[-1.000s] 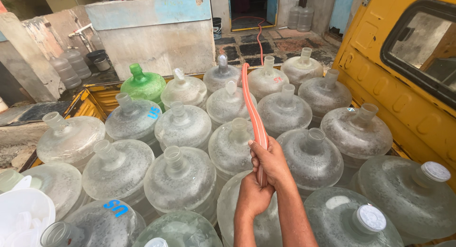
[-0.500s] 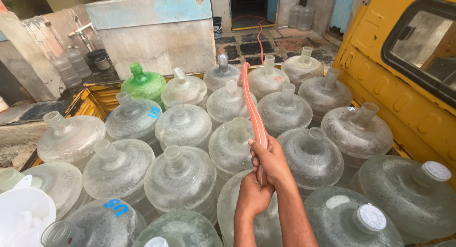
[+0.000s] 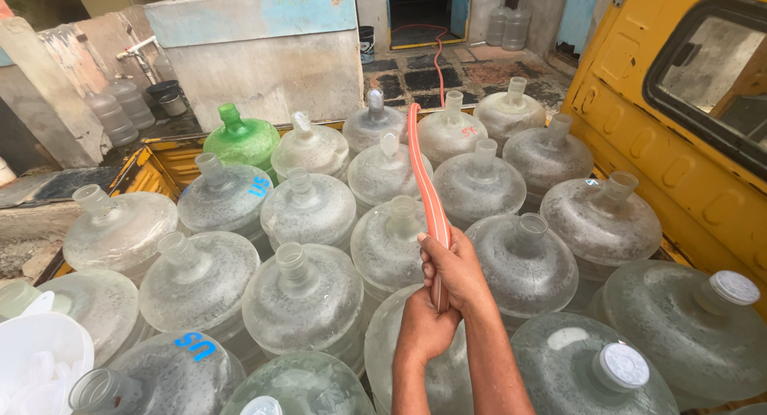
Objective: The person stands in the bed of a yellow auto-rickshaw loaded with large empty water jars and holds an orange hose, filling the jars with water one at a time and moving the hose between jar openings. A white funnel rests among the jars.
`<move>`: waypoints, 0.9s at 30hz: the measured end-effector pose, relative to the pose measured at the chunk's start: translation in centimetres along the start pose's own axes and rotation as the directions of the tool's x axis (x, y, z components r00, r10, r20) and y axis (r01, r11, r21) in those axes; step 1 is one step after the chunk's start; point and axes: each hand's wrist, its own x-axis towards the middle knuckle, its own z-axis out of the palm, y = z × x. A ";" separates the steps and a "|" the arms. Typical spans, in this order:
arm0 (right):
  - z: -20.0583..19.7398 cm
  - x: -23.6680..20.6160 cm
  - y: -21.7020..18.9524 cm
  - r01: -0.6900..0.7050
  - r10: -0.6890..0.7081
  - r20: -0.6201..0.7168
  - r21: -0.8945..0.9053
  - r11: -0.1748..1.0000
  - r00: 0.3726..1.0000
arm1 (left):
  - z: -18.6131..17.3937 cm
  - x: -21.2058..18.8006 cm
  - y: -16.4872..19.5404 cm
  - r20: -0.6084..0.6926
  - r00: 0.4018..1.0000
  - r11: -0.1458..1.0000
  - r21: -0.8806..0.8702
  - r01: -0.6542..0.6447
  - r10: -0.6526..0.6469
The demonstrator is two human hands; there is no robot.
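- Right hand (image 3: 455, 267) and left hand (image 3: 423, 327) stay clamped around the orange hose (image 3: 427, 191), unmoved.
- Hose still arches over the clear water jugs (image 3: 304, 295), beside the green jug (image 3: 244, 139).

Head camera: single view, looking down and forward from my head.

I am wearing the only camera, so no second view is sharing the scene. It is tilting steeply down over my left hand (image 3: 423, 327) and right hand (image 3: 455, 267), which are sitting close at the lower centre, gripping the orange hose (image 3: 427, 195). Beyond them it is taking in the packed water jugs (image 3: 304, 295), the yellow vehicle (image 3: 639, 119) at right, and a doorway (image 3: 419, 11) far ahead.
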 end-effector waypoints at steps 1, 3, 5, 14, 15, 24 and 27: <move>-0.1 0.0 0.1 -0.002 0.002 -0.001 0.000 1.000 1.000 | 0.0 0.0 -0.1 0.000 1.000 1.000 -0.001 -0.001 0.001; -0.2 0.1 0.2 -0.007 0.007 0.004 0.014 1.000 1.000 | 0.1 0.0 -0.1 0.003 1.000 1.000 0.000 0.001 -0.001; -0.3 0.2 0.4 -0.002 0.002 0.011 0.021 1.000 1.000 | 0.1 0.0 0.0 0.003 1.000 1.000 0.001 -0.005 0.005; -0.6 0.6 0.4 0.006 -0.007 0.038 0.028 1.000 0.999 | 0.0 -0.2 0.8 0.005 1.000 1.000 -0.014 -0.027 0.027; -0.5 0.6 0.5 0.021 -0.022 0.035 0.019 1.000 0.999 | -0.1 -0.2 0.7 0.008 1.000 1.000 -0.004 -0.014 0.014; -0.2 0.2 0.4 0.017 -0.018 0.015 0.029 0.999 1.000 | 0.2 0.3 -0.5 0.000 1.000 1.000 0.002 -0.013 0.013; -0.2 0.2 0.2 0.018 -0.018 0.013 0.022 1.000 1.000 | 0.2 0.4 -0.6 -0.001 1.000 1.000 0.007 -0.028 0.028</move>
